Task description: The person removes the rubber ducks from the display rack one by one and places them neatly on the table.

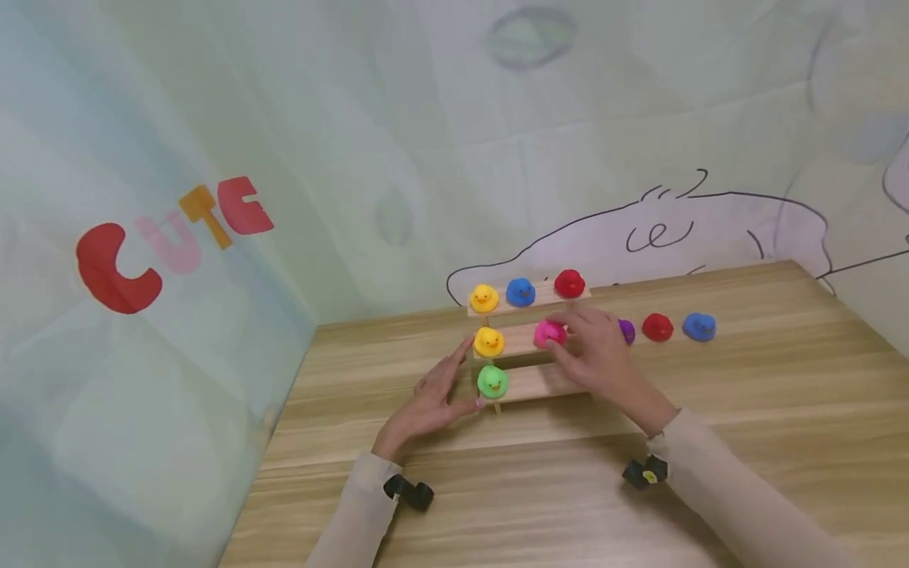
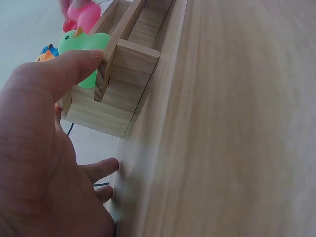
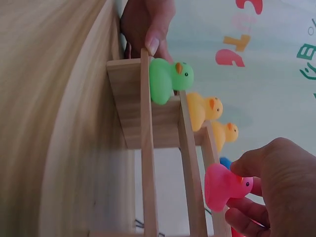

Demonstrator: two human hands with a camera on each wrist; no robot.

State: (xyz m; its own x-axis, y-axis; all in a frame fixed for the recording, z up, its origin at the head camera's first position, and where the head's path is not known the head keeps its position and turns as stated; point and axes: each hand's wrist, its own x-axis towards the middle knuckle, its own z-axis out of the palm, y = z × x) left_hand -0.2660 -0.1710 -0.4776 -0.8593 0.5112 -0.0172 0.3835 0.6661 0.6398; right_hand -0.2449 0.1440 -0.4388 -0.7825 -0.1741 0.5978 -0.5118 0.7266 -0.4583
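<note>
My right hand (image 1: 604, 359) pinches a pink rubber duck (image 1: 548, 334) between thumb and fingers. In the head view the duck is over the middle step of a three-step wooden stand (image 1: 536, 384); the right wrist view shows it tilted beside the shelf edges. My left hand (image 1: 433, 401) is at the stand's left end, fingers spread, with the thumb touching the lowest step's end. A green duck (image 1: 492, 382) sits on that step, beside the thumb. A yellow duck (image 1: 488, 342) occupies the middle step's left end. Yellow (image 1: 484, 298), blue (image 1: 521, 292) and red (image 1: 570, 284) ducks line the top step.
Right of the stand, a purple duck (image 1: 627, 331) partly hidden by my right hand, a red duck (image 1: 657, 326) and a blue duck (image 1: 700, 326) stand in a row on the wooden table (image 1: 525, 497). A printed cloth (image 1: 398, 158) hangs behind and at the left.
</note>
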